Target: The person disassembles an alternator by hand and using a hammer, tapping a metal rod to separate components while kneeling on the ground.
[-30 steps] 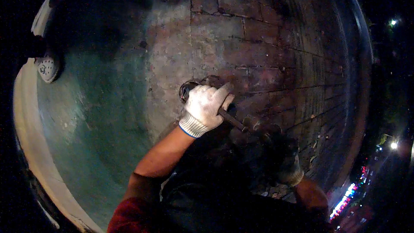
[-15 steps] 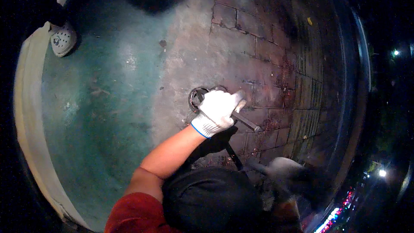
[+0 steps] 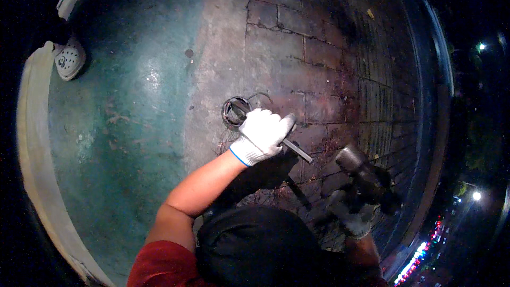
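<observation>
My left hand (image 3: pixel 260 134), in a white knit glove with a blue cuff edge, is closed around a grey metal bar (image 3: pixel 299 150). One end of the bar sticks out to the right; the other reaches down-left of the fingers toward a dark round ring-shaped part (image 3: pixel 234 111) on the ground. A thin wire-like loop (image 3: pixel 261 95) shows beside that ring. At the lower right my right hand (image 3: pixel 350 215), gloved and in shadow, is closed around the handle of a hammer. Its thick cylindrical hammer head (image 3: pixel 353 160) stands off to the right of the bar, apart from it.
Green-painted floor (image 3: pixel 117 127) lies left, brick paving (image 3: pixel 287 42) right, with a ridged strip (image 3: pixel 374 90) beyond. Someone's pale clog (image 3: pixel 69 59) stands at the far left near a light curb (image 3: pixel 34 143). A dark cloth-covered shape (image 3: pixel 255 244) fills the bottom middle.
The hammer has swung from a blur low on the right to a higher, clearer position with its head nearer the bar. My left hand keeps its grip; the whole view has shifted slightly.
</observation>
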Tool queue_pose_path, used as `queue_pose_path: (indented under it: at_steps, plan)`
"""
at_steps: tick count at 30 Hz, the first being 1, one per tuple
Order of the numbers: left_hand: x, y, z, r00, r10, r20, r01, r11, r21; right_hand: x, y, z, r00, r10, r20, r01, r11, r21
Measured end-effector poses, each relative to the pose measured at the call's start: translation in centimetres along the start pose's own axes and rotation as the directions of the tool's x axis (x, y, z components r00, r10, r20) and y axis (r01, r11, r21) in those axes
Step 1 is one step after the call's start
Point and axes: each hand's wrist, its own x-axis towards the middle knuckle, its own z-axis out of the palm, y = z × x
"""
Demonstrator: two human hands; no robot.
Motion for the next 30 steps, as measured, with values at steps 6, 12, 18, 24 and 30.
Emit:
queue_pose_path:
  at_steps: [6, 12, 18, 24, 30]
  plan:
    - [-0.4, -0.6, 0.2, 0.999, 0.025, -0.028, -0.026, 0.999, -0.022, 0.4, 0.4, 2.8, 0.98, -0.136, 0.146, 0.181, 0.911, -0.371]
    - [-0.3, -0.6, 0.6, 1.0, 0.022, -0.02, -0.022, 1.0, -0.006, 1.6, -0.5, 3.8, 0.955, -0.219, 0.201, 0.29, 0.84, -0.458]
    - [-0.6, -0.7, 1.0, 0.997, 0.043, -0.068, -0.042, 0.999, 0.009, 1.8, -1.8, 3.8, 0.936, -0.269, 0.226, 0.35, 0.766, -0.539]
    - [0.2, -0.4, 0.9, 0.996, 0.05, -0.078, -0.051, 0.999, -0.008, 3.2, -2.1, 5.0, 0.915, -0.26, 0.309, 0.401, 0.677, -0.618]
    - [0.7, -2.4, 0.1, 0.999, -0.029, -0.045, 0.029, 1.0, -0.011, 3.8, -1.9, 5.1, 0.906, -0.266, 0.33, 0.41, 0.747, -0.523]
